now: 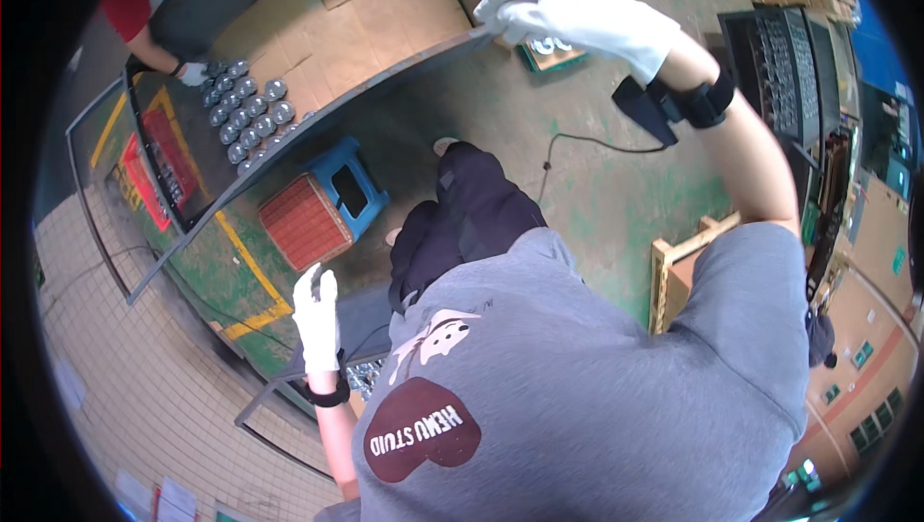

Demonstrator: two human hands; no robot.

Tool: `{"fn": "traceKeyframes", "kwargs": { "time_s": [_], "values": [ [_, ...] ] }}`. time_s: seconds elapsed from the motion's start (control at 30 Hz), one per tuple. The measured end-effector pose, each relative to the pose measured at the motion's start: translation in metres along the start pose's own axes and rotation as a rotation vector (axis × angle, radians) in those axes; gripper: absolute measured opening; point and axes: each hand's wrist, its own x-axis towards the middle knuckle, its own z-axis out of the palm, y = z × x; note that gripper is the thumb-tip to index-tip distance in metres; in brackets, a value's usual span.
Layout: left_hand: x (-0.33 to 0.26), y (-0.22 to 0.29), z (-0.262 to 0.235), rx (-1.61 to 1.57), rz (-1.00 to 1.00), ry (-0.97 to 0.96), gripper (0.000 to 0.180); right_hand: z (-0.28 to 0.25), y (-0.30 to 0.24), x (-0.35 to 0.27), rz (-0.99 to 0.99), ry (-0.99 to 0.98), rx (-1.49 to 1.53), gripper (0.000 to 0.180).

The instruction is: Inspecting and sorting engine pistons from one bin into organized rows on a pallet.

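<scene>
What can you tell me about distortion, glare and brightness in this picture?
In the head view, a black border rings the picture, and lines in the tiles bend near the rim; in the same view, the balls catch small highlights, and the gloved right hand looks very bright, with little surface detail.

Holds gloved right hand (577, 22) beside the cardboard-lined table (414, 61), gloved left hand (319, 330) near a red-and-blue stool (306, 222).

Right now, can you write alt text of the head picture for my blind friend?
White-gloved right hand near a cardboard-lined bench; gloved left hand lower in the picture. Another person's gloved hand is at shiny balls on the bench, and a red-topped blue stool stands nearby.
</scene>
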Motion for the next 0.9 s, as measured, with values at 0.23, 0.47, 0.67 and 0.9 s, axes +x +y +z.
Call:
{"fn": "traceKeyframes", "kwargs": {
  "time_s": [0.23,0.47,0.67,0.9],
  "values": [
    [0.009,-0.026,0.041,0.152,0.157,0.404,0.036,0.128,-0.032,0.043,0.201,-0.243,1.605,0.027],
    [-0.001,-0.053,0.052,0.238,-0.151,0.494,0.041,0.256,0.021,0.072,0.724,-0.471,1.664,0.008],
    [0.022,-0.056,-0.005,0.323,-0.208,0.481,0.04,0.265,0.069,0.134,0.488,-0.099,1.371,0.016],
    [0.143,-0.09,-0.083,0.642,-0.086,0.444,0.034,0.271,0.074,0.189,0.263,0.325,-0.164,0.035]
  ]
}}
